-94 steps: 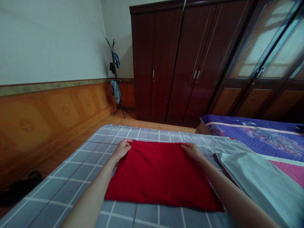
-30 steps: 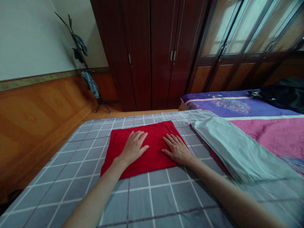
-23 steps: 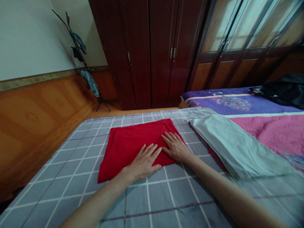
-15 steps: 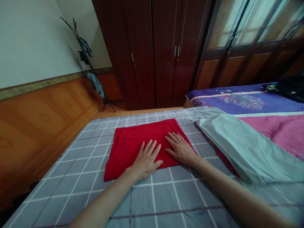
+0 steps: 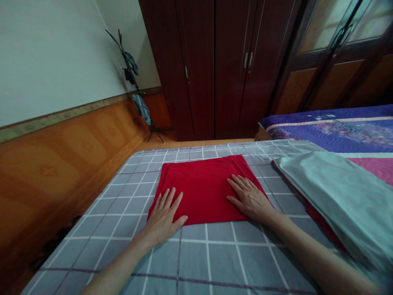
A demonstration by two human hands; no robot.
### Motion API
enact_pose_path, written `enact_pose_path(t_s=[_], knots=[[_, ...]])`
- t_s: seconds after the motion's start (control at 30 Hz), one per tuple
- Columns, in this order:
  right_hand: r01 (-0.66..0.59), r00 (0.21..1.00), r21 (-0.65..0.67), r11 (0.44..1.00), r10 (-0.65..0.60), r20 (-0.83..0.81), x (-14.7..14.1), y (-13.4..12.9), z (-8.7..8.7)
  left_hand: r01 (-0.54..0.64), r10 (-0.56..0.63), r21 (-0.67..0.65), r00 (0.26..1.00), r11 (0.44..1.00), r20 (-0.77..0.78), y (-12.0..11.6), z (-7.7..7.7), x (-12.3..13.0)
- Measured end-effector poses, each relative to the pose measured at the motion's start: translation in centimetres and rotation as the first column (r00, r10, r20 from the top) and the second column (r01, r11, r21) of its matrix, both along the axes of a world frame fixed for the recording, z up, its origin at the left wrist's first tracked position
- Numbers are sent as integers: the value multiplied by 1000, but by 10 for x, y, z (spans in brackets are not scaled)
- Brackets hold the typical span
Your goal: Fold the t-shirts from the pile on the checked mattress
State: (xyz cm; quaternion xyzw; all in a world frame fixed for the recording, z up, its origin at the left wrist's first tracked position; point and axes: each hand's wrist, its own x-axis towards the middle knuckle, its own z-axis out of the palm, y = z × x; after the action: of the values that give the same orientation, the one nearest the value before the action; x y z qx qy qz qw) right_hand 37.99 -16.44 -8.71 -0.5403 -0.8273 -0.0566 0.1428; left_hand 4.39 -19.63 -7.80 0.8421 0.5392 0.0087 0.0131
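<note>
A folded red cloth [image 5: 202, 188] lies flat on the grey checked bedsheet [image 5: 202, 258], its edges nearly square. My left hand [image 5: 162, 217] rests palm down at the cloth's near left corner, fingers spread, with the wrist over the sheet. My right hand [image 5: 250, 199] presses flat on the cloth's right side, fingers apart and pointing up and left. Neither hand grips anything. The cloth's near edge runs between the two hands.
A folded pale grey-green sheet [image 5: 337, 196] with red fabric beneath lies to the right. Beyond it is a purple and pink quilted bedspread [image 5: 337, 137]. A dark wooden wardrobe [image 5: 196, 69], a coat stand [image 5: 135, 82] and a wood-panelled wall [image 5: 67, 155] stand beyond the bed.
The red cloth is folded smaller than in the oldest frame. My hands have gone from pinching its far edge to lying flat on it, and they have spread apart. The view has shifted.
</note>
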Motion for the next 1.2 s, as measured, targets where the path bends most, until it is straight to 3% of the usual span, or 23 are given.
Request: enact_pose_path(t_s=[0.1, 0.2, 0.37, 0.57, 1.0, 1.2], knots=[[2, 1000, 15, 1000, -2, 16, 0, 2, -3, -102, 102, -18, 995, 995, -15, -12, -3, -31], [12, 999, 29, 1000, -13, 40, 0, 3, -5, -187, 187, -48, 982, 981, 1, -13, 5, -41], [17, 999, 45, 999, -19, 51, 1, 3, -7, -71, 73, -33, 995, 997, 63, 22, 21, -22], [6, 1000, 80, 997, -6, -2, 2, 5, -11, -254, 255, 64, 967, 965, -2, 77, 20, -13], [-7, 999, 111, 994, 12, -46, 5, 10, -21, -381, 381, 44, 924, 924, -6, 122, 9, -20], [1, 999, 108, 994, 4, -48, 4, 9, -20, -413, 413, 62, 911, 909, 8, 134, 19, -10]])
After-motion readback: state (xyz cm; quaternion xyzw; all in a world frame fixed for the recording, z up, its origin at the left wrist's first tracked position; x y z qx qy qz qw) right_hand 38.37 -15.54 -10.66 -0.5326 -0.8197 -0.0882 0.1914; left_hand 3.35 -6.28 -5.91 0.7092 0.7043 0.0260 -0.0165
